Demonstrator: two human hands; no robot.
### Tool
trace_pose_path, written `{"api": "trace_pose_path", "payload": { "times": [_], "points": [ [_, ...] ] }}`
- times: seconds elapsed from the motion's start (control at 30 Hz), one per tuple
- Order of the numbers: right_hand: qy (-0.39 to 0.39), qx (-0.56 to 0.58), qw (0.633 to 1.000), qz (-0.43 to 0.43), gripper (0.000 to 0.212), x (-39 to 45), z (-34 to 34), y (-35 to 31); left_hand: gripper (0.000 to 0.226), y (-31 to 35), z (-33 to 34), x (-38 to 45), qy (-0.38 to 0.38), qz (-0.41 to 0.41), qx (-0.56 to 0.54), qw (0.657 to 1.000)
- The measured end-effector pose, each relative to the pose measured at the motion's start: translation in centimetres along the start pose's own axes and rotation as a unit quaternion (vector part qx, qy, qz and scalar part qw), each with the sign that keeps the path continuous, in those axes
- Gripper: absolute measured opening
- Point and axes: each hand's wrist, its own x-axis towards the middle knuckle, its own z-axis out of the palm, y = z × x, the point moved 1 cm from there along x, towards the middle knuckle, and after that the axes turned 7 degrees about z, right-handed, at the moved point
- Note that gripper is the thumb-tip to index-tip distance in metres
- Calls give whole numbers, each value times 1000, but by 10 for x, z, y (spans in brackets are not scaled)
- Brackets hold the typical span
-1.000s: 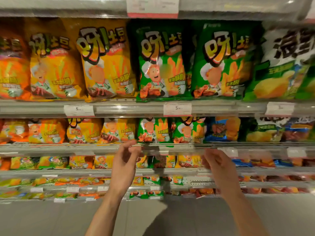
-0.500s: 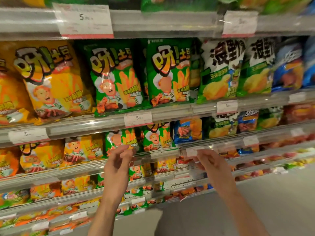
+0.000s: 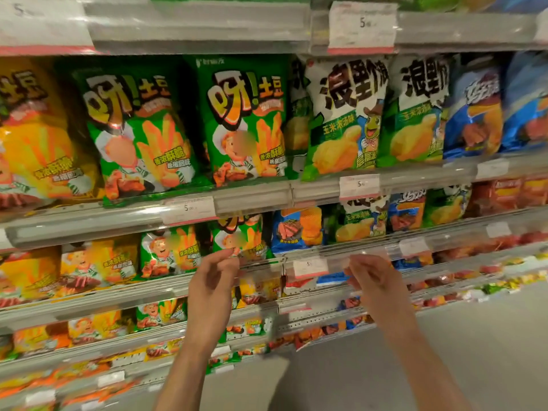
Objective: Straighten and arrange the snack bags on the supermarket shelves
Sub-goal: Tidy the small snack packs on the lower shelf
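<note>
Snack bags fill several shelves. On the upper shelf two green bags (image 3: 243, 123) stand upright beside a yellow bag (image 3: 32, 134) on the left, with white-and-green bags (image 3: 347, 114) and a blue bag (image 3: 474, 114) to the right. One shelf down sit smaller green bags (image 3: 237, 238) and a blue bag (image 3: 296, 229). My left hand (image 3: 213, 286) is raised in front of that lower shelf's rail (image 3: 261, 262), fingers loosely curled, holding nothing. My right hand (image 3: 370, 277) hovers by the same rail near a price tag (image 3: 310, 266), fingers relaxed and empty.
Clear plastic price rails run along each shelf front. Lower shelves hold more small yellow, green and red bags (image 3: 98, 321). The grey floor (image 3: 474, 336) stretches out at the lower right.
The view has swung right along the shelves, so the green bags sit further left and blue bags appear. Both hands stay raised at the lower shelf rail, still empty.
</note>
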Motion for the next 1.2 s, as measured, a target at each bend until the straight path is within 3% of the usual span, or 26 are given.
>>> {"api": "trace_pose_path", "payload": {
  "times": [0.23,0.47,0.77,0.87,1.0,1.13,1.2],
  "points": [
    [-33,-26,999,-6,17,78,-84,25,11,-14,100,-6,68,-1,17,998],
    [-48,-6,998,37,12,143,-163,52,11,-20,199,-12,87,-5,10,996],
    [-106,-124,986,-15,15,186,-160,47,17,-31,247,15,42,-30,71,996],
    [-66,-127,989,-23,27,197,-167,46,18,-41,260,29,18,-28,98,995],
    [-20,-185,982,-13,8,215,-179,43,43,-53,285,43,-6,-21,130,991],
    [-25,-233,971,-43,22,223,-169,43,90,-62,310,60,-58,-27,162,985],
    [7,-282,956,-82,25,223,-163,47,101,-66,317,66,-59,-26,191,979]
  ]
}}
